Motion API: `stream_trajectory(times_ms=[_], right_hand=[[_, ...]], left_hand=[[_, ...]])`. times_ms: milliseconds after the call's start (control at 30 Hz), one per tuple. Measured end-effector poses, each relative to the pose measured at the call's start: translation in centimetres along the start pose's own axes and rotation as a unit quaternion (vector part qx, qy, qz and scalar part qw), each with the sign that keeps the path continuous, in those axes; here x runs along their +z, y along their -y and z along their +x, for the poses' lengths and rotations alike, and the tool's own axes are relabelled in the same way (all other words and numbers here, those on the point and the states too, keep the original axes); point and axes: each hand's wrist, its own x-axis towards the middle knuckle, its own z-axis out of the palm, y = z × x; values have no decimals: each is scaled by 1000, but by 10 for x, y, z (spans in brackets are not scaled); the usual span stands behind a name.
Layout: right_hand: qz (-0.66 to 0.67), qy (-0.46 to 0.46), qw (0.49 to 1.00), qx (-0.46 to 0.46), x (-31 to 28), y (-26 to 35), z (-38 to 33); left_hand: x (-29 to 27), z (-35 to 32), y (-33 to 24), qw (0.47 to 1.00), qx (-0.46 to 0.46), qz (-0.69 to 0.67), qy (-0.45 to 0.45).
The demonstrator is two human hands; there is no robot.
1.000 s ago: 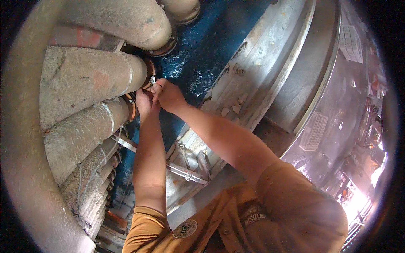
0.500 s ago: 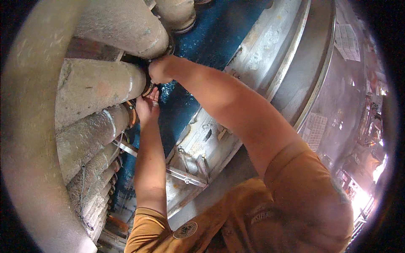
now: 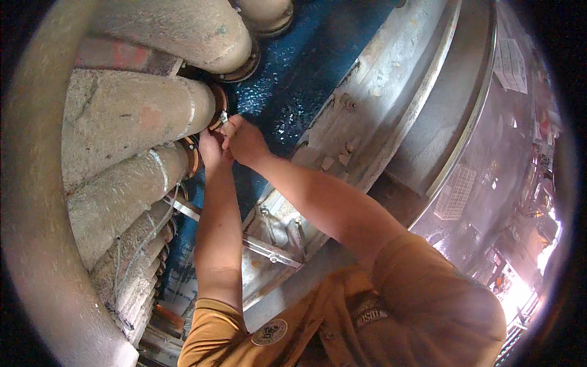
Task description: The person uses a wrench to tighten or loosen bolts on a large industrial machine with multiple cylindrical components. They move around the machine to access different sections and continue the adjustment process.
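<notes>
My left hand [image 3: 212,147] and my right hand [image 3: 246,144] meet at the lower edge of a brownish end ring [image 3: 221,103]. The ring sits on the end of a large, rough beige cylinder [image 3: 143,107]. My right hand is closed, with a small pale piece [image 3: 224,116] showing at its fingertips beside the ring. Close against it, my left hand is closed too, its fingers partly hidden. What exactly either hand grips cannot be made out. Just below and left, another beige cylinder [image 3: 125,177] ends in an orange-brown ring [image 3: 193,157].
More beige cylinders line the left side, one above [image 3: 189,30]. A blue, wet-looking surface [image 3: 306,67] lies beyond their ends. To the right run a worn metal ledge [image 3: 367,104] and a curved metal wall [image 3: 452,104]. A bracket [image 3: 269,251] juts out near my left forearm.
My right hand has come down from the ring's upper side to meet my left hand. My left fingers, spread before, are now drawn in. The view has shifted slightly.
</notes>
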Motion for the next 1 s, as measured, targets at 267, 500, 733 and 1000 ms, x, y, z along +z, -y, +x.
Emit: stream_trajectory(times_ms=[267, 500, 733, 1000], right_hand=[[-559, 292, 720, -291, -65, 62, 97], [-223, 144, 955, -132, -61, 54, 24], [-77, 10, 984, -161, -7, -34, 14], [-195, 165, 964, -78, -62, 12, 52]], left_hand=[[13, 12, 5, 980, -48, -167, -97], [0, 13, 7, 977, -30, -191, -88], [6, 9, 1, 981, -85, -172, -20], [-7, 12, 13, 979, -49, -186, -59]])
